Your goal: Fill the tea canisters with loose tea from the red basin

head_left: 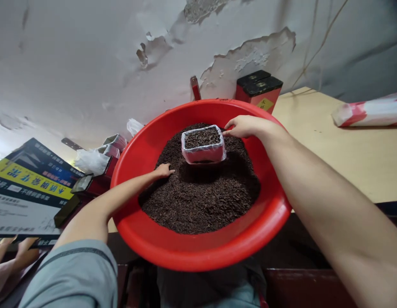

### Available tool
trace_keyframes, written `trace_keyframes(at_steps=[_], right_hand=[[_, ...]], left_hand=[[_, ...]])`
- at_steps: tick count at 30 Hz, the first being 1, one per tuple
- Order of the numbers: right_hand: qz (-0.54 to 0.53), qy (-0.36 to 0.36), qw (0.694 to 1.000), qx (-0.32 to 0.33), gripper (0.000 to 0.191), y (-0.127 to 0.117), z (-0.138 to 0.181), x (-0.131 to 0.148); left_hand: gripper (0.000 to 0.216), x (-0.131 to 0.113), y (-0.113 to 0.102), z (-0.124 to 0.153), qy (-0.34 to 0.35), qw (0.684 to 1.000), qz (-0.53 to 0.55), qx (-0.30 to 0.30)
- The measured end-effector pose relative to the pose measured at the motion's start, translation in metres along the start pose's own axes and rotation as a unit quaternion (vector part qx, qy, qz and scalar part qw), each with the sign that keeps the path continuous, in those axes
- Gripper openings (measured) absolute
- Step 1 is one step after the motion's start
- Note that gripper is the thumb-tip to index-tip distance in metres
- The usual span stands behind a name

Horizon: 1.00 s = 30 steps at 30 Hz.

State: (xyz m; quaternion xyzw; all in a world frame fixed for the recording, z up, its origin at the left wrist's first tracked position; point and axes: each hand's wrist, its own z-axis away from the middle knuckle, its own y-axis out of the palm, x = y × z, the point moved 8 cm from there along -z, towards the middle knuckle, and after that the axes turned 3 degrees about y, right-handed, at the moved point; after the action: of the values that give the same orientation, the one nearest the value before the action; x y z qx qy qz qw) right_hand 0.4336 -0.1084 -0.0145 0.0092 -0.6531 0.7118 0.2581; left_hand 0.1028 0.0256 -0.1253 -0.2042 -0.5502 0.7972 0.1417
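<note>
A wide red plastic basin [198, 256] holds a heap of dark, thin dried leaves [201, 205] that look like loose tea. Over the back of the heap is a small rectangular box [204, 155], its rim covered by a clear plastic liner and its inside full of the same leaves. My right hand [241, 127] reaches in from the right, thumb and fingers at the box's right rim, gripping it. On the left slope of the heap my left hand [163, 170] rests with its fingers extended, touching the leaves; some fingertips are partly hidden.
Red tins with black lids [260, 87] stand behind the basin. A wrapped roll [368, 111] lies on the pale tabletop [316, 158]. Left are plastic-lined containers [111, 147] and a printed carton [31, 184]; another person's hands [22, 248] show at lower left. Behind rises a peeling wall.
</note>
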Motion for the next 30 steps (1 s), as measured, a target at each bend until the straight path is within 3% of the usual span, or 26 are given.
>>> trace_keyframes(at_steps=[6,10,13,16,18,21,24,27,30], right_hand=[[0.002,-0.035,0.999,0.004,0.035,0.005,-0.007,0.001],[-0.005,-0.023,1.000,0.020,0.037,0.007,-0.006,0.000],[-0.012,-0.014,0.999,0.029,0.038,0.007,-0.003,-0.001],[-0.017,-0.023,0.998,0.047,0.041,0.010,0.000,0.001],[-0.015,-0.022,0.998,0.052,0.042,0.011,0.002,0.001],[-0.006,-0.006,0.998,0.057,0.039,0.012,0.005,0.000],[-0.011,0.005,0.998,0.064,0.036,0.012,0.008,0.001],[-0.019,0.008,0.998,0.066,0.034,0.011,0.008,0.001],[-0.020,0.007,0.998,0.061,0.036,0.010,0.006,0.000]], left_hand=[[0.023,0.000,-0.023,0.002,-0.004,1.000,-0.008,0.019],[0.026,-0.010,-0.062,0.003,0.000,0.993,0.117,0.017],[0.029,-0.047,-0.111,0.008,0.076,0.979,0.188,-0.013],[0.031,-0.106,-0.161,0.023,0.179,0.965,0.184,-0.057],[0.031,-0.148,-0.183,0.036,0.235,0.953,0.176,-0.071],[0.028,-0.205,-0.191,0.052,0.283,0.945,0.155,-0.048],[0.027,-0.239,-0.184,0.061,0.293,0.947,0.128,-0.015],[0.026,-0.248,-0.181,0.067,0.294,0.948,0.121,-0.004],[0.029,-0.237,-0.182,0.068,0.299,0.948,0.107,-0.010]])
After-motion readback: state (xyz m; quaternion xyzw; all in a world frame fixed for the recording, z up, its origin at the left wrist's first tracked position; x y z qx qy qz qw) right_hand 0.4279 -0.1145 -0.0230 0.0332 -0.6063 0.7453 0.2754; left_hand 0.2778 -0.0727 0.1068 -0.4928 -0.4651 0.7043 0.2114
